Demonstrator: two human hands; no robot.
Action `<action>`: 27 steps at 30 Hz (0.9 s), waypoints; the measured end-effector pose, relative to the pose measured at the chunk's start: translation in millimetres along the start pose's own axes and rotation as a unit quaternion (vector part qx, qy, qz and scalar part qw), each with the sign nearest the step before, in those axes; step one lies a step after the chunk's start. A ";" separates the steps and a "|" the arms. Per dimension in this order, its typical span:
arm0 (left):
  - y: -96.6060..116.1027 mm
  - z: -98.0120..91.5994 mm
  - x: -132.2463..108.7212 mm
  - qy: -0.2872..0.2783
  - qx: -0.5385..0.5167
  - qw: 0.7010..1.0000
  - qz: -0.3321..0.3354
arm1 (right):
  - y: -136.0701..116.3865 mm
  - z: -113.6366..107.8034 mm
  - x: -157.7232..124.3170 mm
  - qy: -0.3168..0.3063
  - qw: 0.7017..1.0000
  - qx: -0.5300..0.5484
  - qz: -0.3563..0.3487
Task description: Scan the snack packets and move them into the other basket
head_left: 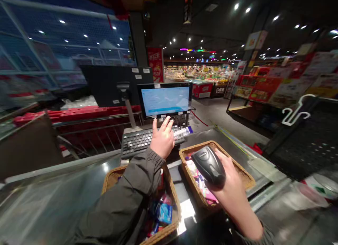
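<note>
My right hand point(232, 178) is wrapped round a black handheld barcode scanner point(208, 164), held above the right wicker basket point(244, 173). Small colourful packets point(202, 187) lie in that basket, partly hidden by the scanner and hand. Fingers spread, my left hand point(162, 137) reaches over the right part of a black keyboard point(138, 139); whether it touches the keys I cannot tell. Just beyond its fingertips stands a monitor point(165, 100) with a lit blue screen. To the right of the hand is a white packet with a blue end point(183, 132).
Under my left sleeve is another wicker basket point(176, 206) with blue and red packets. A second monitor point(113, 85) stands with its dark back towards me. White hangers point(294, 113) hang at the right. Red shopping carts point(76, 114) and shop shelves are farther back.
</note>
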State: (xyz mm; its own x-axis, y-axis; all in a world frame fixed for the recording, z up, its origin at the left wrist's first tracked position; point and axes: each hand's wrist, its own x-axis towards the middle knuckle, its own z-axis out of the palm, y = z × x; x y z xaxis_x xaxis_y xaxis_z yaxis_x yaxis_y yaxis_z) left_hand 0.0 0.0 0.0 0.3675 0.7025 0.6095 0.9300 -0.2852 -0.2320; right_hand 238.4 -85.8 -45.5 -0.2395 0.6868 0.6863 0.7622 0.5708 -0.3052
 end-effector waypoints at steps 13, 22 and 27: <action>-82.9 -40.6 -78.1 -0.012 0.083 0.994 -0.076 | -85.3 31.6 21.4 -0.052 0.992 0.102 -0.054; -100.3 -50.9 -94.5 -0.031 0.085 0.992 -0.089 | -103.3 43.4 20.8 -0.088 0.988 0.112 -0.052; -104.4 -49.4 -99.6 -0.035 0.084 0.992 -0.090 | -107.7 47.6 19.5 -0.114 0.986 0.106 -0.064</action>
State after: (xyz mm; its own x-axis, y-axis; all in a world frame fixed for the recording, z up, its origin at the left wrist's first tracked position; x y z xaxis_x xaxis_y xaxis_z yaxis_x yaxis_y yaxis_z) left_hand -134.2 -72.5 1.0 0.1901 0.7780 0.5989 0.9670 -0.0430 -0.2511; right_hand 123.0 -112.4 -30.7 -0.4728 0.6734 0.5683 0.5807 0.7232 -0.3738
